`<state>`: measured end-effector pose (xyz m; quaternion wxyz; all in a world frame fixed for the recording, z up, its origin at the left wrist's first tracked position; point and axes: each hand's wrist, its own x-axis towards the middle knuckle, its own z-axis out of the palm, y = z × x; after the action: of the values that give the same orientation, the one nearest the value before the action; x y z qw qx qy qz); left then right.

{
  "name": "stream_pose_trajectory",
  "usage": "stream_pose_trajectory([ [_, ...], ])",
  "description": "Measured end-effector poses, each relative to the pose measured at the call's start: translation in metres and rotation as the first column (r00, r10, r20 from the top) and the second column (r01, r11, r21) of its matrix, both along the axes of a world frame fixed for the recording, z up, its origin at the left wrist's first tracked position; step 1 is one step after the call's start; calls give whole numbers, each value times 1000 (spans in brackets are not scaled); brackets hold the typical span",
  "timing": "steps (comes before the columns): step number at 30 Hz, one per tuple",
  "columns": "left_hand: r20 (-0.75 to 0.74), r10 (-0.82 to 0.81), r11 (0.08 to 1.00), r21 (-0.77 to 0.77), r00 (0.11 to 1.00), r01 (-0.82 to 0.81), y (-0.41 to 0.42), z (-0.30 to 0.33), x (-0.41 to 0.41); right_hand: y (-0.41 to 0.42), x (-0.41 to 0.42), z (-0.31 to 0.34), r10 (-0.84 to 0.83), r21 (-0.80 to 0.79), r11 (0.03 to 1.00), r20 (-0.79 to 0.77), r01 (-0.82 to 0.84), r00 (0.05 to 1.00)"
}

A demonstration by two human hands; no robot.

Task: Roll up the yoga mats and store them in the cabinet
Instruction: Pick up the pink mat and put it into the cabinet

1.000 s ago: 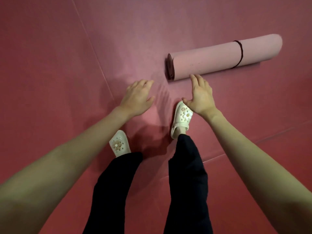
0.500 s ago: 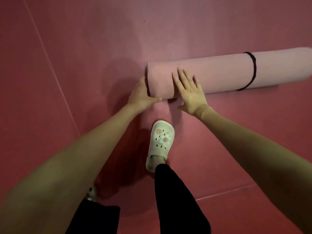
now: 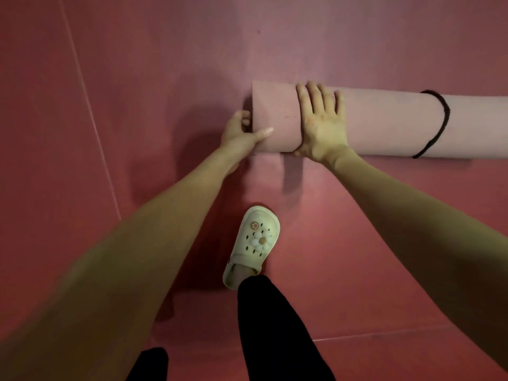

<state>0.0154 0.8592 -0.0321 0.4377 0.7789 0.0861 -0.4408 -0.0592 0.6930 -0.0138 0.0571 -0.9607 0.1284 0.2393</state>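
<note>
Gripping one rolled mat [image 3: 384, 122], two hands, left hand [image 3: 242, 133], right hand [image 3: 321, 125]

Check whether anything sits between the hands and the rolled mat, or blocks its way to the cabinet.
Nothing separates them: the left hand grips the rolled mat at its open end, and the right hand lies flat on top. The black band sits farther along. No cabinet is in view, so that path cannot be judged.

Pink rolled yoga mat [image 3: 384, 122] lies on the floor, banded.
</note>
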Motion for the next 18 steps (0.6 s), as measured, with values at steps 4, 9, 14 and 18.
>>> stream_pose_trajectory([
  [4,50,79,997,4,996,-80,21,36,-16,8,-4,26,92,51,994,39,-94,995],
  [9,214,77,996,26,974,-84,73,117,-24,47,2,83,167,117,976,124,-181,978],
  [14,419,6,1000,5,908,-8,147,202,-16,110,14,155,140,174,968,231,-182,963],
  [18,319,192,978,10,928,-206,219,248,2,165,20,212,126,304,929,271,-209,954],
])
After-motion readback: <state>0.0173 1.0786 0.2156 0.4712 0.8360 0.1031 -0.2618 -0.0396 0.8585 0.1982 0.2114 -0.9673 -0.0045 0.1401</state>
